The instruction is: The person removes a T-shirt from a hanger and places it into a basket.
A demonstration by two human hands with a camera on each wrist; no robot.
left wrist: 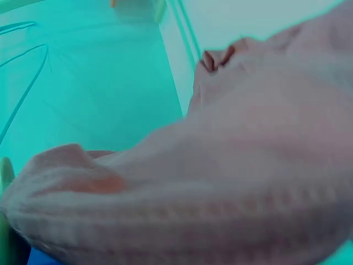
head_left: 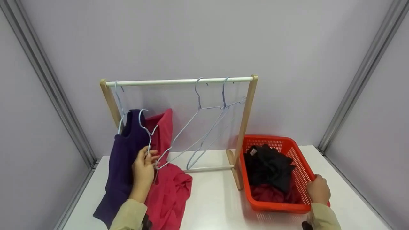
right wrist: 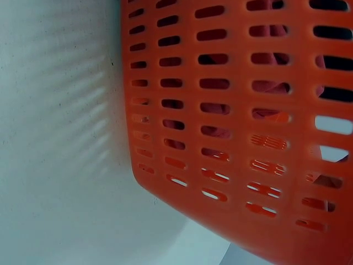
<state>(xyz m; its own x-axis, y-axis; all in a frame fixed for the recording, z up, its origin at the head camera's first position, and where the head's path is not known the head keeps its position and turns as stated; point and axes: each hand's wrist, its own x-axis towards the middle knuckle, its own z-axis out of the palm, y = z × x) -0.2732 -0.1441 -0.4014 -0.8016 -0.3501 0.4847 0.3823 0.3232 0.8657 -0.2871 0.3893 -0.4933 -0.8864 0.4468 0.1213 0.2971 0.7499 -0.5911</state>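
Note:
In the head view, my left hand (head_left: 143,167) pinches a pale wire hanger (head_left: 149,135) just below its neck, with the hook free of the rod. A crimson garment (head_left: 167,191) drapes around that hanger and spreads down onto the tabletop; how it sits on the hanger is partly hidden. Fabric (left wrist: 220,165) fills much of the left wrist view. On the right, my right hand (head_left: 319,190) grips the rim of a red plastic basket (head_left: 278,207). Inside lie a black garment (head_left: 271,166) and a dark red one (head_left: 271,193). Slotted basket wall (right wrist: 220,127) dominates the right wrist view.
A clothes rack with a white rod (head_left: 159,82) and wooden posts (head_left: 246,121) stands against the back wall. A purple garment (head_left: 123,159) hangs at its left end. Two bare wire hangers (head_left: 198,95) hang toward the right, their lower wires reaching near my left hand.

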